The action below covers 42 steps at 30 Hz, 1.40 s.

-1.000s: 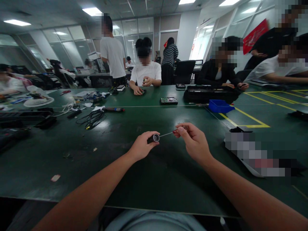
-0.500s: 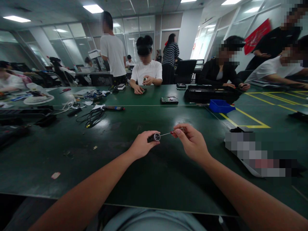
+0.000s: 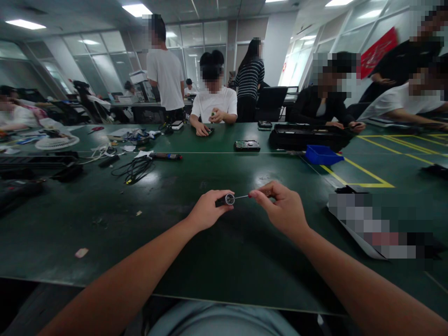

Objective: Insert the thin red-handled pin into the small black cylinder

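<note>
My left hand (image 3: 206, 210) is closed around a dark cylindrical part (image 3: 224, 200), whose round, silver-rimmed open end faces right. Between thumb and fingers, my right hand (image 3: 280, 205) grips a screwdriver (image 3: 242, 196) with a thin metal shaft and a reddish handle mostly hidden by the fingers. The shaft points left, and its tip is at the rimmed end of the cylinder; I cannot tell how far inside it reaches. Both hands are held above the green table (image 3: 217, 270).
A soldering-iron-like tool (image 3: 166, 156) with a black cable (image 3: 135, 170) lies ahead on the left. Beyond my hands are a hard drive (image 3: 247, 145), a blue bin (image 3: 322, 155) and a long black casing (image 3: 310, 136). A blurred-out package (image 3: 364, 228) lies right. Several people sit or stand around.
My right hand has lowered and shifted slightly right, so the screwdriver shaft is nearer level. My left hand keeps its grip on the cylinder almost in place.
</note>
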{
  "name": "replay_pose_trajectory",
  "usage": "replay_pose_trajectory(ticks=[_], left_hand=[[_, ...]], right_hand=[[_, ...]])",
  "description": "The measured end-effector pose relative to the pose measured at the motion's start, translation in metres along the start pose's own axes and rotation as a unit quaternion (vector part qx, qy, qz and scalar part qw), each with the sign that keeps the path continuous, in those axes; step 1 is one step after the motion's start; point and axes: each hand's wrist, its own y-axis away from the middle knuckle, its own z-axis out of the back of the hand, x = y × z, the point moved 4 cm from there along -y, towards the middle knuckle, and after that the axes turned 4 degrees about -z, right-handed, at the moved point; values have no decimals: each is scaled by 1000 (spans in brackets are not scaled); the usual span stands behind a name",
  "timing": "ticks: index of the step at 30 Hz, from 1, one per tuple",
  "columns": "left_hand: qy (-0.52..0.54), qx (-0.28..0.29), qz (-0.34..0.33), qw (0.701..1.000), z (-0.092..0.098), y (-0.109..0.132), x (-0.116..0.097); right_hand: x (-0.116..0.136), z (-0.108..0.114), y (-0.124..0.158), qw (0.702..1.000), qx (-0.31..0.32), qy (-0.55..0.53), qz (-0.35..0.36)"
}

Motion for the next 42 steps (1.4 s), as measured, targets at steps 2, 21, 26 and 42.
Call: replay_pose_trajectory(ticks=[2,21,26,42], left_hand=[[-12,4,-3,1000,0,0,0],[-55,35,-41,997,-1,0,-6],[-49,22,-35,998,0,-1,-3],[-43,19,-25,999,1,0,-3]], right_hand=[[2,-2,1,999,21,-11,24],[0,-10,2,994,100,-44,7],[-3,-13,2,993,109,-47,-25],[-8,-16,5,978,96,-164,-86]])
